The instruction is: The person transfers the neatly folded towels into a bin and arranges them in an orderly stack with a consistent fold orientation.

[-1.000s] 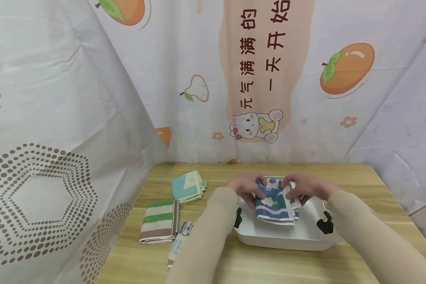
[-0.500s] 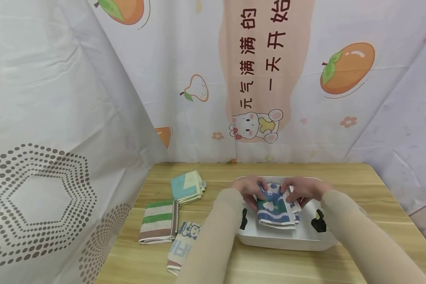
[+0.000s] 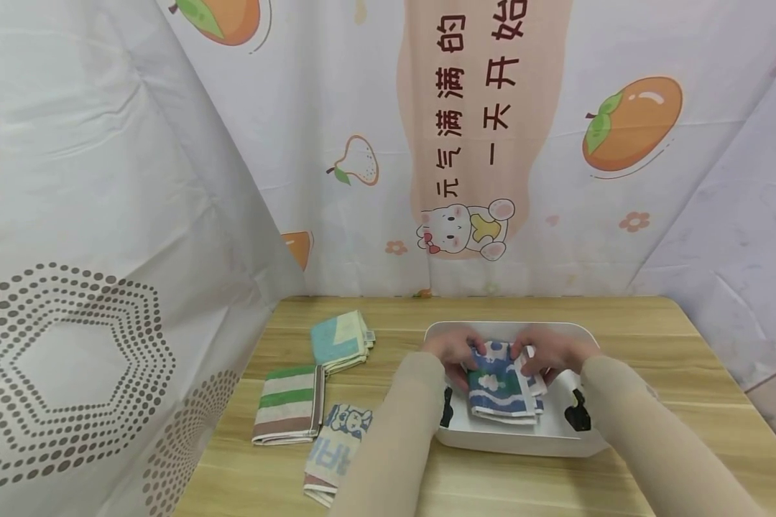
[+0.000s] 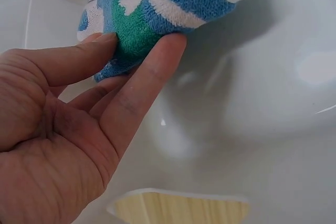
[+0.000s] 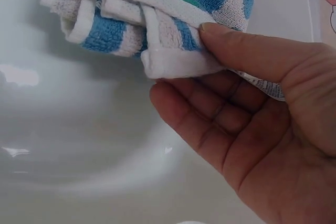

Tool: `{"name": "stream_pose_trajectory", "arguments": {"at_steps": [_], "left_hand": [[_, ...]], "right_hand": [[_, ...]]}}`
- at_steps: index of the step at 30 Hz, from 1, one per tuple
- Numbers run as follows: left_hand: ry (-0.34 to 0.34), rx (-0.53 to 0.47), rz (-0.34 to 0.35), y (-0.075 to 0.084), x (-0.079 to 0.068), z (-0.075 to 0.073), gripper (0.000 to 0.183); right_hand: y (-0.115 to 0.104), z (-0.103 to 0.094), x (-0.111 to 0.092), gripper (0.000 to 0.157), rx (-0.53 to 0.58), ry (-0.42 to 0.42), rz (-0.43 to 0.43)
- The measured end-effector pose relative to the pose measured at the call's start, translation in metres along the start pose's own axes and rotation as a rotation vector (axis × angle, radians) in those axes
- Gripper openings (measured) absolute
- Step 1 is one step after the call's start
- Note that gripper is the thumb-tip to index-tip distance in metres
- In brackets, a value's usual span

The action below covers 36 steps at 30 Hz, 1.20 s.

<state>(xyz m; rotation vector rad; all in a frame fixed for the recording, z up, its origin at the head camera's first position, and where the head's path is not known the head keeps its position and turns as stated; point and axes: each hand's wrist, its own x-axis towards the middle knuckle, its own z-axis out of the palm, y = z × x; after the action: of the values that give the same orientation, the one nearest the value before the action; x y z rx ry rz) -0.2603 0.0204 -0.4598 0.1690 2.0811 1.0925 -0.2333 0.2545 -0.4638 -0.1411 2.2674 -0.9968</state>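
A folded blue, white and green hand towel (image 3: 501, 388) is held inside a white plastic basin (image 3: 524, 445). My left hand (image 3: 455, 352) pinches its left edge between thumb and fingers. On the opposite side, my right hand (image 3: 546, 352) grips the layered white hems, thumb on top. In the left wrist view the towel (image 4: 136, 19) hangs above the basin's glossy floor. The right wrist view shows several stacked folds of the towel (image 5: 178, 30) and a label beneath the right thumb. Whether the towel's underside touches the floor cannot be seen.
Left of the basin on the wooden table (image 3: 491, 488) lie a folded blue-and-yellow towel (image 3: 339, 341), a green, white and brown striped towel (image 3: 287, 403), and a towel with blue lettering (image 3: 336, 449), partly behind the left sleeve. Printed curtains (image 3: 362, 215) hang behind the table.
Both hands have lowered the blue towel slightly toward the near part of the basin. The sleeves shifted inward, uncovering more of the lettered towel and the basin's back rim.
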Motion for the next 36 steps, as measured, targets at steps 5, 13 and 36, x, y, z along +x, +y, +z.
{"name": "stream_pose_trajectory", "arguments": {"at_steps": [5, 13, 36], "left_hand": [[0.024, 0.04, 0.01, -0.004, 0.001, 0.004, 0.025], [0.035, 0.016, -0.017, -0.006, -0.004, 0.006, 0.021], [0.068, 0.035, -0.122, -0.012, 0.004, 0.004, 0.023]], "right_hand": [[0.003, 0.005, 0.0, 0.032, 0.009, 0.004, 0.001], [0.009, 0.01, 0.0, 0.03, -0.036, 0.01, 0.043], [0.006, 0.021, 0.001, 0.016, -0.179, 0.117, 0.034]]}}
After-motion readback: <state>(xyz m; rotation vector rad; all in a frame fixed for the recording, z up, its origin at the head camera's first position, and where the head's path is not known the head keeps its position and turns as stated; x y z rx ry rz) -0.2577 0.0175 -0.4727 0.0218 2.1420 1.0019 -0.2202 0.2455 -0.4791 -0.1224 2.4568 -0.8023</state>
